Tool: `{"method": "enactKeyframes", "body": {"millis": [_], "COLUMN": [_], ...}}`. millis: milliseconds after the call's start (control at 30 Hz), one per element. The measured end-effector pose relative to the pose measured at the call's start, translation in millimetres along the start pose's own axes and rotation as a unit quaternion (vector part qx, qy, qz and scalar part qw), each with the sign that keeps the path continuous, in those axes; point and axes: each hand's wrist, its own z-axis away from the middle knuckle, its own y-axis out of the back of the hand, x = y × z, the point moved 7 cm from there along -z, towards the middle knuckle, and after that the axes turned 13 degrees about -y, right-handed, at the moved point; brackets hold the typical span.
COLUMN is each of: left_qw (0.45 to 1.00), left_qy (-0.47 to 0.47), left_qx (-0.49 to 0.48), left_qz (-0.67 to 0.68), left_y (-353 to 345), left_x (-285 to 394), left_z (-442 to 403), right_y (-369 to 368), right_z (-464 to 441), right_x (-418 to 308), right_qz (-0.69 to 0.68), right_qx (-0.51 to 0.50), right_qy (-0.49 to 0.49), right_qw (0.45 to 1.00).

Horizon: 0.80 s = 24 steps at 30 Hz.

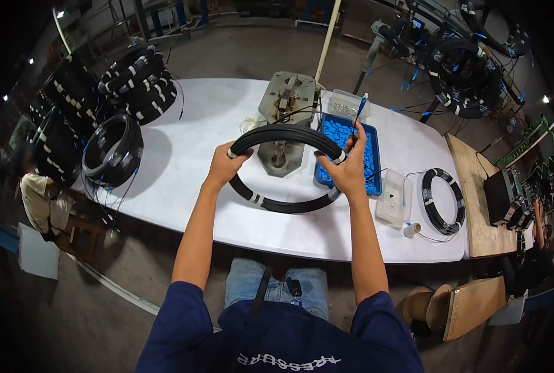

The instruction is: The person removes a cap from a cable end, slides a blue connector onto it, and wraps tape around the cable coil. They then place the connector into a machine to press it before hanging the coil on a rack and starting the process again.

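A coil of black cable (289, 134), bound with white tape in places, is held up over the white table between my two hands. My left hand (228, 163) is closed around the coil's left side. On the other side, my right hand (346, 166) grips the coil, its fingers raised near a cable end with a blue connector (362, 105). Behind the coil stands a metal fixture (287, 99), partly hidden by it. Beside my right hand lies a blue tray (377, 185) filled with small blue parts.
Stacked black coils (137, 87) crowd the table's left end, with a wrapped coil (112, 149) nearer. To the right are a clear plastic box (394, 198), a small roll (412, 230) and another coil (443, 202). People sit at both far sides. More coils (463, 78) hang back right.
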Motion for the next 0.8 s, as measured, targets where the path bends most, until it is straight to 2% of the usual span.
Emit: {"method": "enactKeyframes", "body": {"millis": [133, 200, 267, 333, 367, 400, 467, 533, 600, 733, 800], "left_qw": [1.000, 0.999, 0.998, 0.998, 0.998, 0.999, 0.999, 0.999, 0.999, 1.000, 0.999], "left_qy": [-0.005, -0.007, 0.025, 0.029, 0.029, 0.030, 0.024, 0.021, 0.021, 0.022, 0.027], "left_qx": [0.005, 0.010, -0.004, -0.002, 0.001, 0.008, 0.006, 0.005, 0.008, 0.004, -0.004], "left_qz": [0.025, 0.042, 0.050, 0.048, 0.048, 0.045, 0.040, 0.041, 0.032, 0.020, 0.021], "left_y": [2, 1, 1, 1, 2, 3, 2, 2, 0, 0, -2], "left_x": [-8, -5, -5, -3, -2, -3, -4, -2, 2, 4, 3], "left_z": [3, 3, 5, 6, 7, 8, 6, 5, 3, 1, 2], "right_y": [15, 16, 19, 27, 30, 27, 29, 23, 2, -18, -9], "right_z": [0, -2, -6, 0, 4, 7, 22, 39, 50, 49, 39], "right_x": [-37, -54, -52, -58, -55, -57, -69, -66, -45, -26, -15], "right_qz": [0.030, 0.150, 0.158, 0.207, 0.237, 0.233, 0.248, 0.210, 0.188, 0.152, 0.155], "right_qx": [0.003, -0.011, -0.016, 0.081, 0.132, 0.128, 0.194, 0.209, 0.142, 0.098, 0.159], "right_qy": [0.040, 0.094, 0.092, 0.162, 0.143, 0.148, 0.210, 0.224, 0.240, 0.177, 0.099], "right_qw": [0.999, 0.984, 0.983, 0.962, 0.952, 0.953, 0.926, 0.929, 0.942, 0.967, 0.970]}}
